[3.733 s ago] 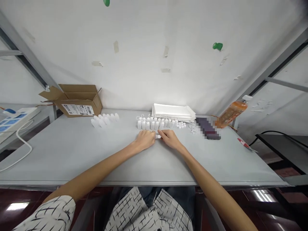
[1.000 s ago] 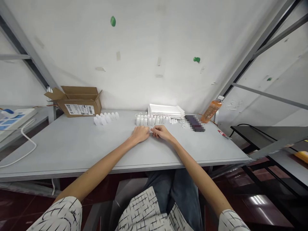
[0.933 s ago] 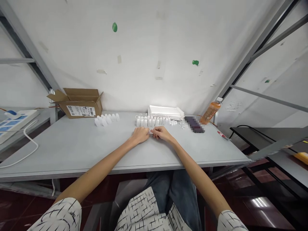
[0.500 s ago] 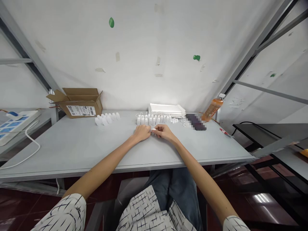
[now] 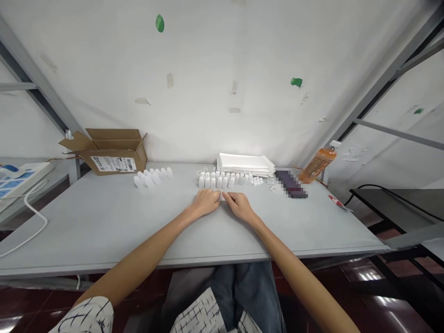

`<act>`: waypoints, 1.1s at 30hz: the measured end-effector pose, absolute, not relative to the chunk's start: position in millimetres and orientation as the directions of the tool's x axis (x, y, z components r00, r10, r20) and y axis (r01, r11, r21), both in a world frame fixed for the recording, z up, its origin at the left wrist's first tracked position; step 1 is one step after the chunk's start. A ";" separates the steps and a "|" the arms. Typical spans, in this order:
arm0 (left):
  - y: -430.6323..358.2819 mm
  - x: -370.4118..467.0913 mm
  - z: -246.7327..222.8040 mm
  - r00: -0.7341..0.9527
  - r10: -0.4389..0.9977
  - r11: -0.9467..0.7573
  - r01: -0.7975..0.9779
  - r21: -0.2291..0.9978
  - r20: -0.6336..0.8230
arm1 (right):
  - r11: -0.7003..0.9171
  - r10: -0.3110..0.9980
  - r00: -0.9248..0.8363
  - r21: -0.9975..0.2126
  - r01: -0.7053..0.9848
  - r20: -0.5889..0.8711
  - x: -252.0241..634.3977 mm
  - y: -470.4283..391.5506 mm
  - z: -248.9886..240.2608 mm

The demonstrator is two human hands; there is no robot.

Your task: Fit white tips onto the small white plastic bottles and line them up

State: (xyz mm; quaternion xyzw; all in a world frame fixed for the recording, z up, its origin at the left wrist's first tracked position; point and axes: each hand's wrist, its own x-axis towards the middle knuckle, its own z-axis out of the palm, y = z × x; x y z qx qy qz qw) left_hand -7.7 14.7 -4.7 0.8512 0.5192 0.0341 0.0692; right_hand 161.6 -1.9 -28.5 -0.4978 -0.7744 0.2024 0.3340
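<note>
A small white plastic piece [image 5: 222, 197] is held between both hands, over the middle of the grey flat-topped counter [image 5: 145, 226], nearer its back edge than its front; its shape is mostly hidden by the fingers. Left hand [image 5: 207, 202]: grip closed, clamped on the piece. Right hand [image 5: 242, 206]: grip also closed on it, from the other end, thumb laid along it.

Just beyond the hands, toward the back edge, small white plastic bottles [image 5: 222, 181] are lined up upright in rows, followed on the right by small white caps [image 5: 257, 181] and tiny whitish bits [image 5: 272, 185]. Behind, a stack of flat white sheets [image 5: 244, 162] is set along the back edge.

Near the back left corner, an open brown cardboard box [image 5: 113, 155] is placed, with translucent white plastic pieces [image 5: 152, 177] grouped beside it. Toward the back right corner, a tilted-looking clear bottle of orange drink [image 5: 318, 165] and a dark, pixelated flat object [image 5: 292, 184] are seen.
</note>
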 end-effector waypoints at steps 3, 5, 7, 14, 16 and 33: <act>15.1 -8.6 -2.8 0.462 0.886 -0.453 0.878 0.153 -0.027 | 0.428 0.904 -0.273 -0.698 0.574 0.330 162.1 -4.2 -25.2; 16.5 -9.7 -2.8 0.465 0.885 -0.456 0.876 0.154 -0.027 | 0.500 0.865 -0.285 -0.647 0.576 0.414 161.6 -7.1 -24.5; 17.9 -11.1 -3.8 0.469 0.883 -0.459 0.874 0.158 -0.027 | 0.566 0.816 -0.324 -0.549 0.616 0.478 160.8 -9.4 -26.0; 13.7 -12.8 -7.9 0.489 0.872 -0.482 0.860 0.170 0.000 | 0.541 0.835 -0.367 -0.489 0.684 0.410 159.5 -6.9 -30.8; 9.8 -11.9 -7.5 0.462 0.887 -0.456 0.869 0.190 0.015 | 0.528 0.841 -0.346 -0.488 0.695 0.416 159.0 -8.5 -28.8; -10.9 -5.5 -4.7 0.384 0.919 -0.392 0.882 0.260 0.083 | 0.642 0.716 -0.349 -0.373 0.670 0.604 154.4 -15.2 -27.1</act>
